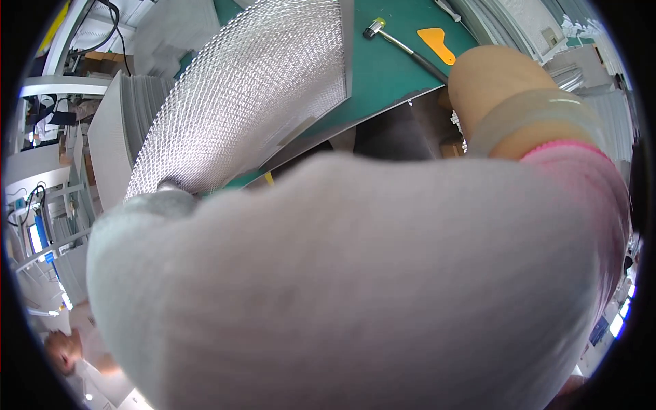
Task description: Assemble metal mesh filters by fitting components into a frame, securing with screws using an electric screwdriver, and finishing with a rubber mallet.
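My right hand, in a pale grey glove with a pink cuff, fills most of the head view very close up. Its wrist, at the right, wears a translucent bangle. The fingers are too near and blurred to make out, so what they touch is hidden. Behind the glove stands a silvery, textured sheet on a green work surface. A small grey tip shows at the sheet's lower left, and I cannot tell what it belongs to. My left hand cannot be made out.
A small mallet and an orange scraper lie on the green surface. Stacked pale sheets stand at the left, and more stacked panels at the upper right. Another person's hand appears at the lower left.
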### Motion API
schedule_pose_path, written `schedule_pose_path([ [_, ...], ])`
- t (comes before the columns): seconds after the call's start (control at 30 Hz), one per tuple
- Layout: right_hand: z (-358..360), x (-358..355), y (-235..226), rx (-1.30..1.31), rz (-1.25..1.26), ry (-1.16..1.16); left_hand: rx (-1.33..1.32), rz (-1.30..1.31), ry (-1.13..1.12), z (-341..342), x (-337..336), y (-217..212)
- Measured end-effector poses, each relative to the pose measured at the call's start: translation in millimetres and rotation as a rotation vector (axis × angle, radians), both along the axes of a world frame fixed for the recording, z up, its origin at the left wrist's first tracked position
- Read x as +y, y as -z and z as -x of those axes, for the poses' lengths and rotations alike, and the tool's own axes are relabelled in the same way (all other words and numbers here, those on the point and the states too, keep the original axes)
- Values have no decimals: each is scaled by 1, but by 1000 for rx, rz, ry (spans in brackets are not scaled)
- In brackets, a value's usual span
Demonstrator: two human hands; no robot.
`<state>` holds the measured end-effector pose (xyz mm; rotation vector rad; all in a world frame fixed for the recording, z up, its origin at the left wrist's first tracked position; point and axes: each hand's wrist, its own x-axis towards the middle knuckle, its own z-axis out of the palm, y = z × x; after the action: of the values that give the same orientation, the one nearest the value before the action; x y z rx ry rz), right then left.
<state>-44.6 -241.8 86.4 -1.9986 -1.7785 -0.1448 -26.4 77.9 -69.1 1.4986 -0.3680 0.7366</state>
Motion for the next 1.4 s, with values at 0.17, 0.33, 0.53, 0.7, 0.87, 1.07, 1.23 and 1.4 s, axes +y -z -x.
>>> schedule_pose_path([
  [0.17, -3, -6, -8, 6, 30, -9, -47, 39, -51, 4, -12, -11],
  [0.33, -5, -7, -18, 7, 57, -9, -49, -33, -319, 11, -26, -27],
  [0.53, -17, 20, -38, -11, 97, 17, -62, -228, -182, -10, -6, 0],
  [0.7, -21, -33, 2, -198, -209, 12, -161, 17, -124, 6, -42, -48],
  [0.87, -70, -80, 78, -437, -1009, 281, -160, 61, -22, -6, -39, -41],
  [1.07, -84, -51, 85, 672, -880, 269, -74, 25, -26, -3, -38, -48],
  [1.23, -87, -22, 108, 599, -1040, 543, -97, -116, -164, -7, -39, -51],
  [1.4, -77, -15, 125, 578, -1160, 474, -37, -73, -171, -9, -53, -52],
])
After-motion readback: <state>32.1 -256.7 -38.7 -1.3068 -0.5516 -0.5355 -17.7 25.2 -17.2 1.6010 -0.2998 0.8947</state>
